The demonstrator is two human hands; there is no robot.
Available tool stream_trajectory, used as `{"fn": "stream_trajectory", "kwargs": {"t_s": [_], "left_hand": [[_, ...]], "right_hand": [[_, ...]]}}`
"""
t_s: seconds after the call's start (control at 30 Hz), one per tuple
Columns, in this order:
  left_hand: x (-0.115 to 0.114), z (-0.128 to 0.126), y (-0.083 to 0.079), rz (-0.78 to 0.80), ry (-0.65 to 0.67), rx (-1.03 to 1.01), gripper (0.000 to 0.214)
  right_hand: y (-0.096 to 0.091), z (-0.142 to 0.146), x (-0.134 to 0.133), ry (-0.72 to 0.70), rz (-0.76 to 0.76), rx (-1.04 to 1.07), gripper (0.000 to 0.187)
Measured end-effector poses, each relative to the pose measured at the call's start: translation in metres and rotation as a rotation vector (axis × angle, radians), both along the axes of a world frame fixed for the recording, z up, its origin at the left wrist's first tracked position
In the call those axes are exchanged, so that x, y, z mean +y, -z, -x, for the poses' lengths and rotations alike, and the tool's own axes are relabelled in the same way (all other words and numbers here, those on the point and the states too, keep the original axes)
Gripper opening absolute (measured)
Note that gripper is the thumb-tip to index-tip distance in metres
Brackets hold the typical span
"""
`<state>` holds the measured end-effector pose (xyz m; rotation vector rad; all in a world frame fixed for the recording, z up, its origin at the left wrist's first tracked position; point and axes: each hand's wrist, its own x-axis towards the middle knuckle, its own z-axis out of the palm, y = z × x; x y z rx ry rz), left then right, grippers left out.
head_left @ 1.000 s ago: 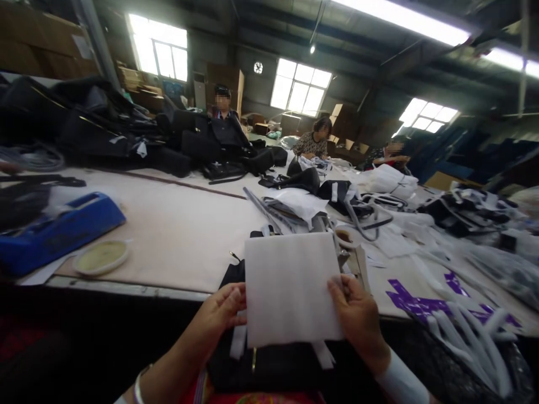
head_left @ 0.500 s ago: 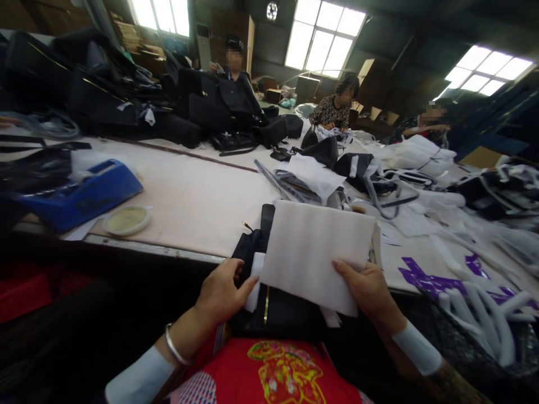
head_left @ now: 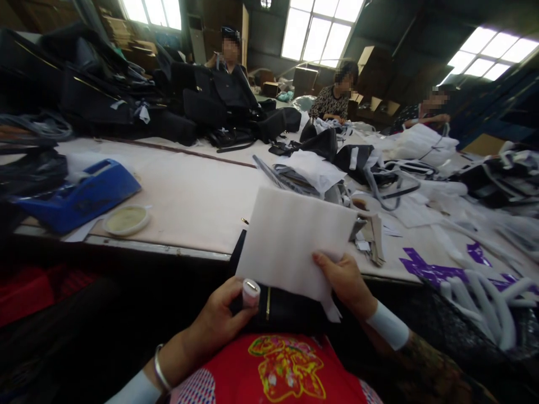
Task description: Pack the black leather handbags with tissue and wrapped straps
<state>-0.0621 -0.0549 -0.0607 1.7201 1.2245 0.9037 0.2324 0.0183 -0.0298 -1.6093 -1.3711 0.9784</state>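
Note:
My right hand (head_left: 343, 280) grips the right edge of a white foam sheet (head_left: 297, 241), thumb on top. The sheet is raised at a tilt over a black bag (head_left: 278, 308) with a gold zipper, hiding much of it. At the sheet's lower left corner, my left hand (head_left: 221, 308) is closed around a small white wrapped piece (head_left: 250, 293). A shiny metal bit shows in this piece's upturned end; its kind is unclear. A gold zipper pull (head_left: 245, 221) sticks out left of the sheet.
A blue tape dispenser (head_left: 80, 193) and a round shallow dish (head_left: 126, 219) sit on the left of the table. Black bags (head_left: 227, 101) are piled behind. White foam tubes (head_left: 484, 308) and purple tape (head_left: 433, 272) lie right. Several co-workers (head_left: 332, 104) sit across the table.
My right hand has brought the foam sheet left and nearer, covering more of the bag. My left hand has moved down and closed on the white wrapped piece, whose end now faces up.

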Motion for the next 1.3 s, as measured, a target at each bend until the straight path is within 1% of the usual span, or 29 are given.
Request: {"fn": "stream_trajectory", "kwargs": {"t_s": [0.03,0.07,0.1,0.13,0.2,0.23,0.27,0.3,0.33,0.37,0.4,0.47,0.53,0.6,0.67,0.73,0.8,0.83,0.87,0.93,0.97,1.0,1.03,1.07,1.13,1.17,1.2,1.23,1.3], "left_hand": [[-0.002,0.001,-0.001,-0.04,0.024,0.029,0.006],[-0.004,0.002,-0.004,-0.059,0.033,0.075,0.007],[-0.004,0.001,-0.006,-0.05,0.025,0.133,0.011],[-0.004,0.0,-0.01,-0.015,0.006,0.2,0.015],[-0.001,-0.002,-0.019,0.116,-0.019,0.326,0.024],[0.002,-0.002,-0.024,0.187,-0.012,0.37,0.027],[0.005,-0.002,-0.029,0.24,0.019,0.391,0.03],[0.009,-0.002,-0.033,0.265,0.074,0.389,0.031],[0.015,-0.001,-0.037,0.258,0.124,0.37,0.031],[0.022,0.0,-0.04,0.221,0.152,0.346,0.03],[0.031,0.0,-0.042,0.155,0.142,0.33,0.03],[0.054,-0.003,-0.043,-0.05,0.037,0.338,0.028],[0.08,-0.014,-0.043,-0.303,-0.061,0.376,0.029],[0.107,-0.033,-0.043,-0.515,-0.039,0.423,0.035],[0.128,-0.056,-0.042,-0.627,0.056,0.499,0.045],[0.142,-0.08,-0.041,-0.652,0.168,0.596,0.056],[0.148,-0.098,-0.039,-0.639,0.258,0.664,0.065],[0.149,-0.105,-0.036,-0.631,0.284,0.68,0.069],[0.149,-0.11,-0.033,-0.625,0.295,0.686,0.072],[0.148,-0.114,-0.026,-0.625,0.287,0.685,0.078],[0.148,-0.115,-0.022,-0.63,0.274,0.686,0.079],[0.149,-0.115,-0.019,-0.638,0.257,0.691,0.08],[0.149,-0.114,-0.015,-0.646,0.236,0.7,0.081],[0.15,-0.112,-0.012,-0.655,0.212,0.71,0.081],[0.151,-0.109,-0.008,-0.67,0.16,0.727,0.079],[0.152,-0.108,-0.006,-0.679,0.132,0.732,0.077],[0.152,-0.107,-0.005,-0.69,0.107,0.731,0.075],[0.152,-0.106,-0.005,-0.702,0.082,0.727,0.073],[0.152,-0.106,-0.004,-0.722,0.043,0.714,0.071]], "right_hand": [[0.002,0.002,0.0,-0.107,0.042,-0.04,0.044],[0.002,0.004,0.0,-0.195,0.066,-0.122,0.039],[0.002,0.004,0.0,-0.254,0.07,-0.238,0.034],[0.001,0.004,0.001,-0.282,0.056,-0.369,0.032],[-0.001,0.0,0.0,-0.297,0.002,-0.59,0.032],[-0.002,-0.003,0.0,-0.316,-0.012,-0.645,0.033],[-0.003,-0.005,-0.001,-0.351,-0.007,-0.654,0.033],[-0.002,-0.008,-0.001,-0.387,0.011,-0.632,0.033],[-0.001,-0.009,-0.002,-0.407,0.031,-0.601,0.032],[0.0,-0.01,-0.002,-0.409,0.046,-0.583,0.031],[0.002,-0.01,-0.003,-0.397,0.053,-0.589,0.031],[0.004,-0.009,-0.003,-0.369,0.054,-0.649,0.034],[0.004,-0.008,-0.003,-0.364,0.064,-0.668,0.039],[0.002,-0.011,-0.004,-0.365,0.056,-0.61,0.04],[-0.001,-0.018,-0.007,-0.373,0.022,-0.489,0.039],[0.0,-0.027,-0.012,-0.366,-0.009,-0.338,0.043],[0.005,-0.035,-0.019,-0.294,0.011,-0.191,0.053],[0.008,-0.037,-0.023,-0.257,0.028,-0.159,0.055],[0.011,-0.037,-0.027,-0.233,0.044,-0.17,0.053],[0.015,-0.034,-0.037,-0.223,0.068,-0.306,0.038],[0.015,-0.032,-0.042,-0.24,0.068,-0.394,0.027],[0.013,-0.029,-0.047,-0.264,0.065,-0.464,0.02],[0.011,-0.026,-0.05,-0.289,0.063,-0.502,0.026],[0.009,-0.025,-0.053,-0.314,0.061,-0.51,0.039],[0.006,-0.025,-0.056,-0.366,0.061,-0.472,0.061],[0.005,-0.026,-0.056,-0.384,0.082,-0.43,0.068],[0.007,-0.029,-0.055,-0.396,0.122,-0.376,0.071],[0.009,-0.031,-0.054,-0.401,0.175,-0.305,0.069],[0.015,-0.037,-0.051,-0.396,0.292,-0.118,0.059]]}}
